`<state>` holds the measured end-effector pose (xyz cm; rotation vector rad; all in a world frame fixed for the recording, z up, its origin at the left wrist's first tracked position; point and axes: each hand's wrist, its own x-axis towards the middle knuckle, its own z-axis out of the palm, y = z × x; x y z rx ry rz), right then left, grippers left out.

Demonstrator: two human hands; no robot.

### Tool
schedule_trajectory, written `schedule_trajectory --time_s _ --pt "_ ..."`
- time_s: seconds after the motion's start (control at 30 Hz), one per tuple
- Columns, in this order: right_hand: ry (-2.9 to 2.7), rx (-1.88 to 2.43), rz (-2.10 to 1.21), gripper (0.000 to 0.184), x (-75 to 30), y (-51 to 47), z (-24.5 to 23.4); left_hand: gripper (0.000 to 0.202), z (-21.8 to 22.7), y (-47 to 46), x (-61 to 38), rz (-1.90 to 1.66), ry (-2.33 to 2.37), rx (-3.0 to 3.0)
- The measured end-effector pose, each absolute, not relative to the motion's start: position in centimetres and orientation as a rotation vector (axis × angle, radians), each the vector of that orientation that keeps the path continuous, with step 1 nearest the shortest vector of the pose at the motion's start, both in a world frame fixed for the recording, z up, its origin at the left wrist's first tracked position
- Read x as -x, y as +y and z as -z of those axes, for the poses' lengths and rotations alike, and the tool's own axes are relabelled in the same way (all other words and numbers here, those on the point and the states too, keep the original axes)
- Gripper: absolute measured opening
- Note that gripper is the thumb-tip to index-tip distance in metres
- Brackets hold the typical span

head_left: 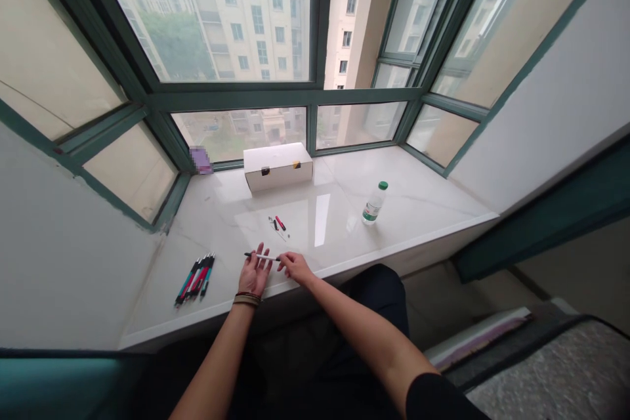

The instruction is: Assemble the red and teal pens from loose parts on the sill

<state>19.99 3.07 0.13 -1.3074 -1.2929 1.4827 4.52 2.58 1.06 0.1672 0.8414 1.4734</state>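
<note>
We pinch the white pen (260,256) near its end with our right hand (295,267), fingers pressed together, while our left hand (254,273) lies spread, palm up, beneath it.

The pen (260,256) in the right hand (295,267) is white with a black tip. Left of the left hand (254,273), a bundle of pens (195,279) shows teal, red and black barrels. That hand's wrist wears dark red and tan bands (247,300). Ahead of the hands, small parts (279,223) are red and black, and a box (278,167) is white with dark and yellow tabs. Ahead and to the right, a bottle (375,205) has a green cap (382,185). The sill (325,243) is white with faint grey veins; the window frame (315,97) beyond is dark green. The right sleeve (438,400) is black.
</note>
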Motion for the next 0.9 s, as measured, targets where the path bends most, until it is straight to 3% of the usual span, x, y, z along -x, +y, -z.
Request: schedule_trajectory --time_s 0.27,0.47,0.73,0.9 --pt "-1.032 1.213 -1.669 0.033 -20.6 3.0 -0.4 0.009 0.5 1.3 -3.9 -1.366 0.842 -0.28" --pt "-0.941 1.27 -1.62 0.027 -20.8 3.1 0.0 0.011 0.9 1.2 -4.4 -1.385 0.953 -0.296" --pt "-1.236 1.499 -1.515 0.047 -19.9 3.5 0.3 0.013 1.4 0.8 -4.0 -1.47 0.886 -0.333" --pt "-1.294 1.474 -1.563 0.049 -20.1 3.6 0.1 0.013 1.1 0.9 -4.0 -1.451 0.901 -0.328"
